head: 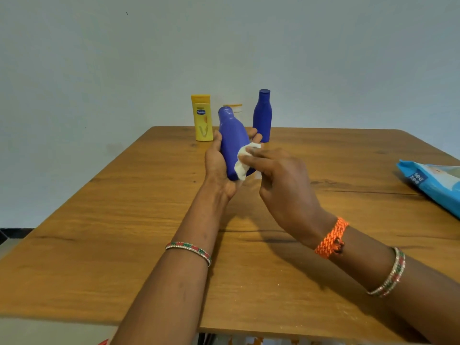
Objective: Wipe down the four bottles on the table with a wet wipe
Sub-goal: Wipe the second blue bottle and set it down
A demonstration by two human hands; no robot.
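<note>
My left hand [216,168] grips a blue bottle [232,140] above the wooden table [124,232], tilted with its cap end pointing away and left. My right hand [283,185] pinches a white wet wipe [245,160] and presses it against the bottle's lower right side. At the far edge stand a yellow bottle [202,118] and a second blue bottle [262,115], both upright. Between them, mostly hidden behind the held bottle, shows the top of a pale bottle with a white cap [235,108].
A light-blue pack of wet wipes [433,183] lies at the table's right edge, partly out of frame. A plain grey wall stands right behind the table. Bare wooden surface stretches left and in front of my hands.
</note>
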